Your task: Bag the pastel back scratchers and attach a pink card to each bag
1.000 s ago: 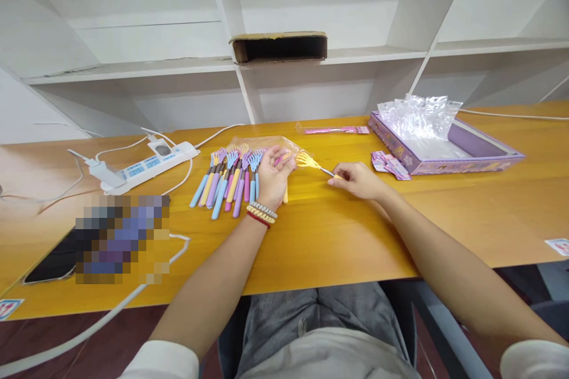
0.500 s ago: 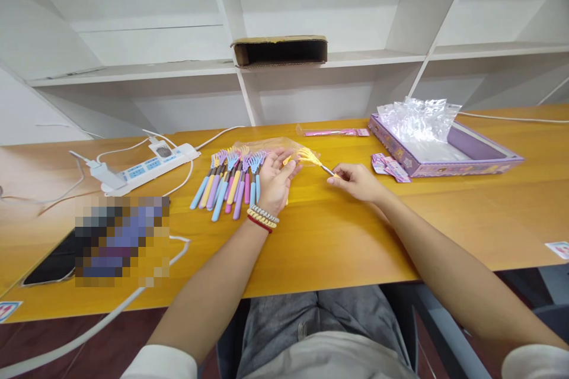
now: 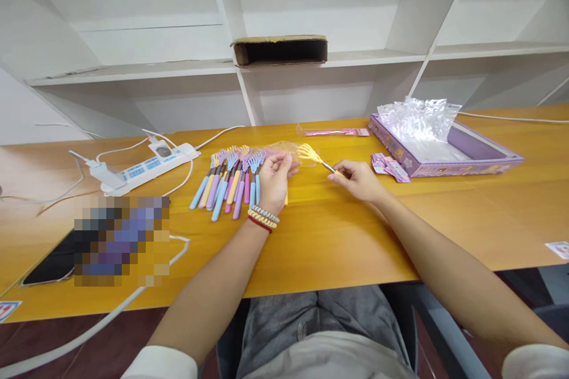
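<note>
My right hand point(image 3: 358, 179) grips the handle end of a yellow back scratcher point(image 3: 310, 154), whose claw head points left on a thin metal shaft. Beside that head, my left hand point(image 3: 275, 174) is closed in a pinch on a clear plastic bag point(image 3: 287, 147). The claw lies at the bag's edge; how far inside it sits I cannot tell. Left of my left hand lies a pile of back scratchers point(image 3: 231, 183) with blue, yellow, purple and pink handles, partly hidden by that hand.
A purple box point(image 3: 471, 167) at the right holds clear plastic bags point(image 3: 418, 124). Pink cards point(image 3: 391, 167) lie beside it, and a packaged pink back scratcher point(image 3: 333, 132) lies behind. At the left are a power strip point(image 3: 151, 169), cables and a phone point(image 3: 51, 260). White shelves hold a cardboard box point(image 3: 280, 52).
The fingers of my left hand have gone from spread to pinched on the bag. The bag's far end has drawn in towards the right. My right hand has barely moved.
</note>
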### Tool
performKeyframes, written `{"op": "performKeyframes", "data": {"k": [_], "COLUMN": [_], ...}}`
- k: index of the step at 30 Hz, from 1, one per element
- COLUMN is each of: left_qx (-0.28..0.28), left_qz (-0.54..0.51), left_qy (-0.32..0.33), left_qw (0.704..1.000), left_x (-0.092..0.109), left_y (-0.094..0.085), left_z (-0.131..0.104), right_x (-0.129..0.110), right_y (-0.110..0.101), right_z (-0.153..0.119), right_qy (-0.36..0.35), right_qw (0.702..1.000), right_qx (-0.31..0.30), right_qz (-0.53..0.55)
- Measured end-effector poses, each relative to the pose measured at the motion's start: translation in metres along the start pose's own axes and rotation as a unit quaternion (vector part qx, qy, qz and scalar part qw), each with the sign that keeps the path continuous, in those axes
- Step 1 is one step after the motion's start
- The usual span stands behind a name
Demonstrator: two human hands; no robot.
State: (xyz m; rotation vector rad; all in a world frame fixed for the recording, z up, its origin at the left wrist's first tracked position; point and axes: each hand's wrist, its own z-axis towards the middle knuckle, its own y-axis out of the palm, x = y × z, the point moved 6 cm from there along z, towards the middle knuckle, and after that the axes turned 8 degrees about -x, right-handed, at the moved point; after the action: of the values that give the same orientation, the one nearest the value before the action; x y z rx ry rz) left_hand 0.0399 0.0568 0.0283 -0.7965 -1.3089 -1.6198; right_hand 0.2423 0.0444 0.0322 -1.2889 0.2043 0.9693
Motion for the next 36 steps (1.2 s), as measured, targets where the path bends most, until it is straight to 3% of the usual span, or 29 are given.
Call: {"op": "performKeyframes", "data": {"k": [7, 13, 19, 27, 36], "left_qx": [0.012, 0.049, 0.009, 0.005, -0.036], "left_qz": [-0.054, -0.123, -0.132, -0.150, -0.153], "left_qy": [-0.012, -0.030, -0.070, -0.063, -0.106], "left_qw": [0.998, 0.991, 0.989, 0.987, 0.982], "left_x": [-0.002, -0.004, -0.007, -0.003, -0.006], "left_y": [-0.002, -0.004, 0.004, 0.005, 0.012], "left_z": [0.000, -0.002, -0.004, -0.005, -0.009], "right_x": [-0.004, -0.004, -0.005, -0.008, -0.019], "right_y": [0.005, 0.004, 0.004, 0.004, -0.001], "right_z": [0.001, 0.001, 0.001, 0.001, -0.003], "right_qy": [-0.022, -0.025, -0.042, -0.071, -0.128], "right_qw": [0.999, 0.999, 0.999, 0.997, 0.990], "right_qx": [-0.028, -0.015, -0.005, -0.002, 0.048], "right_qz": [-0.017, -0.028, -0.028, -0.041, -0.025]}}
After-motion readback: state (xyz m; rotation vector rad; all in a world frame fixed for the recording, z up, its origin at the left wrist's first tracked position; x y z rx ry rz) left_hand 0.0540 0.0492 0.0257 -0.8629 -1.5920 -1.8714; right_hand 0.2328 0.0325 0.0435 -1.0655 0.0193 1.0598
